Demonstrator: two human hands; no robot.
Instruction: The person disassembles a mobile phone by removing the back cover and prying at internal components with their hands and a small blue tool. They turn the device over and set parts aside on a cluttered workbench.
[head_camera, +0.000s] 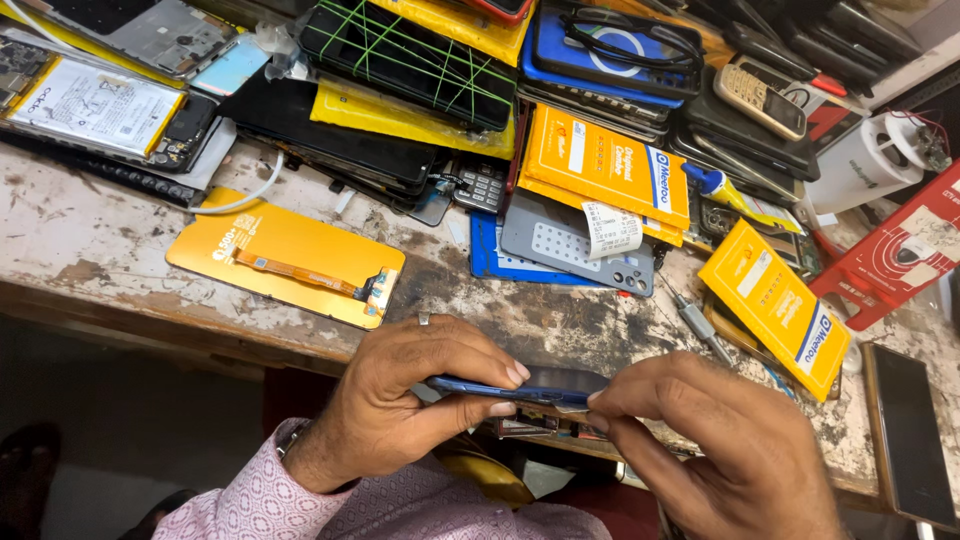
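Both hands pinch a blue phone (520, 385) edge-on just off the table (100, 250) edge — left hand (400, 400) clasping one end, right hand (700, 440) the other; it looks thin, stiff, slick and fragile — best held by its edges.

Only 1 view: a head-worn camera looks steeply down and forward over the counter (120, 250). It sits close, with both hands low in frame and the counter's cluttered far side along the top.

Blue phone (540, 385): mid-part covered by the left hand (400, 400) fingers; its face cannot be seen.
Right hand (720, 450): wrist cut off by the bottom edge.
Dark phone (905, 435): lower corner cut off.
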